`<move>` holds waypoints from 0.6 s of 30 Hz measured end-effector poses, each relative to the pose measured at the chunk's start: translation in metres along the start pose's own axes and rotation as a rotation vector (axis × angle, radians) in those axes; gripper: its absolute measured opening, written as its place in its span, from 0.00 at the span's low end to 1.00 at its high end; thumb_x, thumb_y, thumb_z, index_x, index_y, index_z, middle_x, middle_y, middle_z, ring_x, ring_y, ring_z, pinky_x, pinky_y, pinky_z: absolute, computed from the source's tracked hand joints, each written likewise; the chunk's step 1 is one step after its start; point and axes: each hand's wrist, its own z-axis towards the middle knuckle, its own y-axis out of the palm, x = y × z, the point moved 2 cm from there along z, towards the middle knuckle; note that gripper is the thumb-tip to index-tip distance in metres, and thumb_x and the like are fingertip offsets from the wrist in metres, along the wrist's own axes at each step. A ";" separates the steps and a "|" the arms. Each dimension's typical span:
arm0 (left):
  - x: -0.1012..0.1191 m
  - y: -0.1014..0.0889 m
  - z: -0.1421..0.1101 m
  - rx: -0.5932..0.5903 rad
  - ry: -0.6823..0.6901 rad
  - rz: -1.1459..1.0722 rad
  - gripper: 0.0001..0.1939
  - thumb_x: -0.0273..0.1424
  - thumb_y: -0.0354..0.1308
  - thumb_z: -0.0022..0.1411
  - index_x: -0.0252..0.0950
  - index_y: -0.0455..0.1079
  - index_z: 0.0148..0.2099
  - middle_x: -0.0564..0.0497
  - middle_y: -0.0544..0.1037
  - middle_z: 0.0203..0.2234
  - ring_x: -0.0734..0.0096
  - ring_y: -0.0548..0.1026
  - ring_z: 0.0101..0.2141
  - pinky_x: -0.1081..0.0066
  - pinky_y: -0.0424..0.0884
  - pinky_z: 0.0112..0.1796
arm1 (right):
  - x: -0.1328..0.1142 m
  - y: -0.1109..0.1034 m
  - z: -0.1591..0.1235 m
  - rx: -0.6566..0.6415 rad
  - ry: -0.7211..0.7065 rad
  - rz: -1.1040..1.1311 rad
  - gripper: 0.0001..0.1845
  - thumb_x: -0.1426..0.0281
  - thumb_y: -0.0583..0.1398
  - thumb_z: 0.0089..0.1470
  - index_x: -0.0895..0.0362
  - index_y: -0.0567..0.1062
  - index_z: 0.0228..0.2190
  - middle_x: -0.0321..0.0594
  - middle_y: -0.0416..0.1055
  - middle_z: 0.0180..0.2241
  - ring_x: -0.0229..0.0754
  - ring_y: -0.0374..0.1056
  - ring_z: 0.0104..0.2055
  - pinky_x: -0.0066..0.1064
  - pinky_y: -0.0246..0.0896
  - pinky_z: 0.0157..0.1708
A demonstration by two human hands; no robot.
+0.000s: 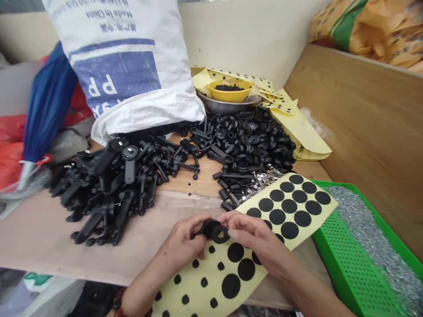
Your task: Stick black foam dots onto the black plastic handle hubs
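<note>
My left hand (185, 240) is closed around a small black plastic part (206, 227); most of its shape is covered by the fingers. Between the thumb and fingers of my right hand (256, 233) is a round black foam sticker (220, 234) with a hole in its middle. The sticker is right beside the plastic part; whether they touch, I cannot tell. Below both hands lies a pale yellow backing sheet (211, 275) bearing several round black stickers (246, 269). On its left portion only small black dots (204, 282) are left.
Black plastic arms (99, 198) are heaped at left, more round-headed parts (254, 136) at centre. Metal clips (261, 182) lie near the sheet. A green tray (346, 264) of small metal pieces stands right. Behind are a white sack (132, 75) and a yellow bowl (229, 93).
</note>
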 end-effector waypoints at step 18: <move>0.029 0.002 -0.032 0.118 0.143 0.111 0.16 0.33 0.50 0.59 0.42 0.74 0.46 0.52 0.77 0.36 0.69 0.72 0.30 0.70 0.68 0.35 | -0.001 0.002 0.002 -0.013 -0.034 -0.174 0.15 0.60 0.61 0.50 0.55 0.66 0.21 0.43 0.67 0.38 0.46 0.64 0.40 0.35 0.59 0.37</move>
